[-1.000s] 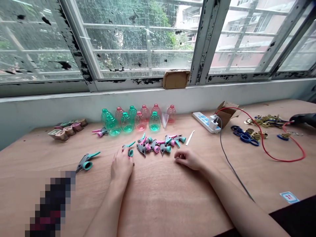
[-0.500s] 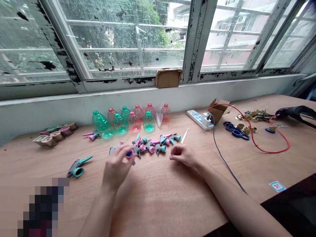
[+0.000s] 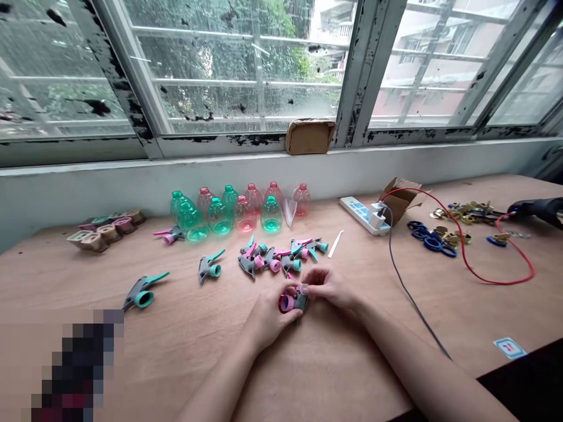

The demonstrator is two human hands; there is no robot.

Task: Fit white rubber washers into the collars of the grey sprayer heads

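My left hand [image 3: 267, 319] is closed round a grey and pink trigger spray head [image 3: 288, 303], held just above the table in front of me. My right hand [image 3: 332, 287] meets it from the right, thumb and forefinger pinched at the top of the spray head. A small pale bit shows at those fingertips, too little to name. Just beyond my hands lies a pile of grey spray heads [image 3: 272, 258] with pink or teal triggers and collars. One teal and grey spray head [image 3: 210, 267] lies apart, left of the pile.
Green bottles [image 3: 220, 218] and red bottles [image 3: 245, 217] stand by the wall. A white tool [image 3: 335, 244] lies right of the pile. Further right are a power strip [image 3: 363, 215], grey cable [image 3: 411, 305], red cord [image 3: 461, 246] and blue rings [image 3: 433, 241]. Another teal spray head [image 3: 143, 291] lies left.
My left hand has moved right from beside the pile, bringing a pink and grey spray head to my right hand. The view has shifted slightly.
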